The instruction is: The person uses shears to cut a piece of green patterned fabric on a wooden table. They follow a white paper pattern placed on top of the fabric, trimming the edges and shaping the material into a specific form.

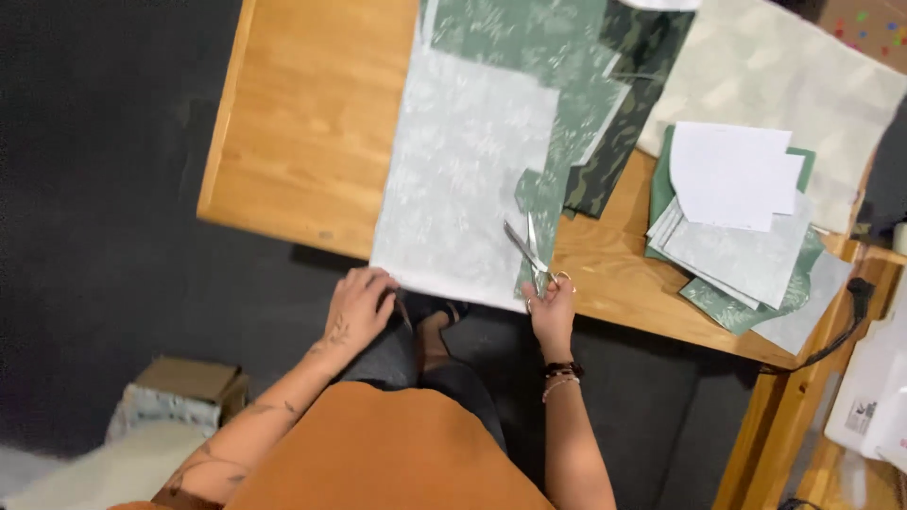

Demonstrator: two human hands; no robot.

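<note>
A pale grey-green leaf-print fabric sheet [458,179] lies across the wooden table [302,123], its near edge hanging at the table's front. My left hand [360,304] pinches that near edge at its left corner. My right hand [551,314] grips silver scissors [529,250], blades parted, cutting into the fabric's right edge beside a darker green strip [545,203].
Darker green patterned fabrics [605,104] and a cream cloth [784,85] lie at the back. A stack of cut pieces topped with white paper [732,175] sits right. A cardboard box [184,382] stands on the dark floor; a white machine [874,397] at right.
</note>
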